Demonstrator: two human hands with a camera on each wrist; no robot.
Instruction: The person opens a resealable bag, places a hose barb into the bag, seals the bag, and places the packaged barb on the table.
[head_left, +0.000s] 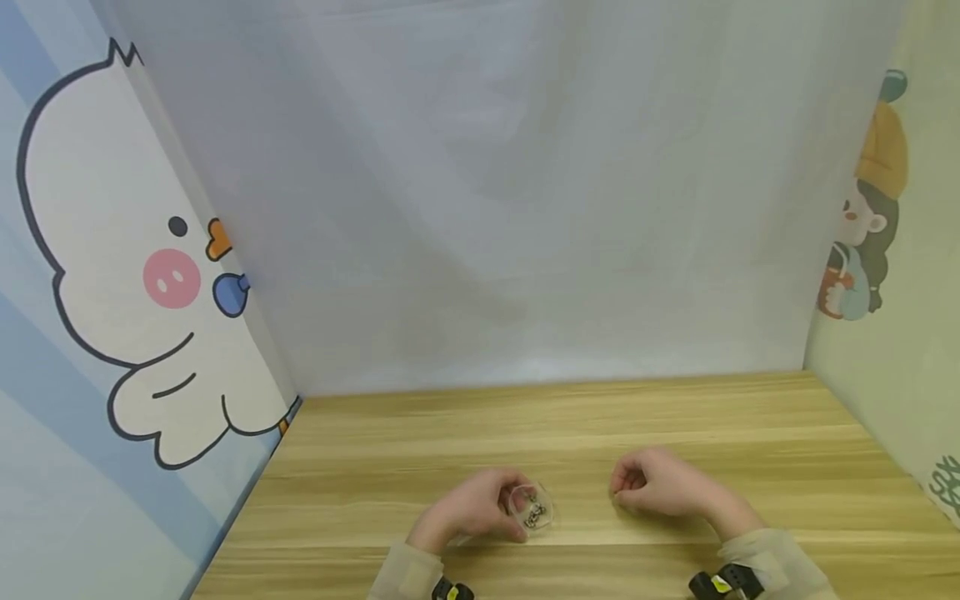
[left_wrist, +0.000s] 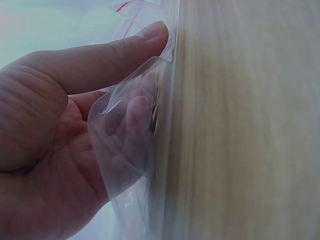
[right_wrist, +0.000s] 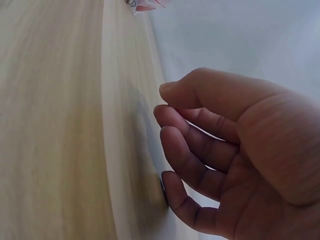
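My left hand (head_left: 483,504) grips a small clear zip bag (head_left: 552,498), thumb on one side and fingers behind the film. Several small dark metallic pieces (head_left: 535,515) lie together inside it. In the left wrist view, the clear plastic bag (left_wrist: 117,145) sits close over the tabletop, with red lines along its upper part and the fingers showing through. To the right, apart from the bag, my right hand (head_left: 663,483) is low over the wood. Its fingers (right_wrist: 185,155) curl loosely with the thumb close to the fingertips, and nothing shows between them.
Both hands are over the near half of a wood-grain table (head_left: 420,425). A pale curtain (head_left: 480,208) hangs along its back edge. Printed panels stand at the sides, with a white cartoon bird (head_left: 112,217) at left and a cartoon girl (head_left: 858,242) at right.
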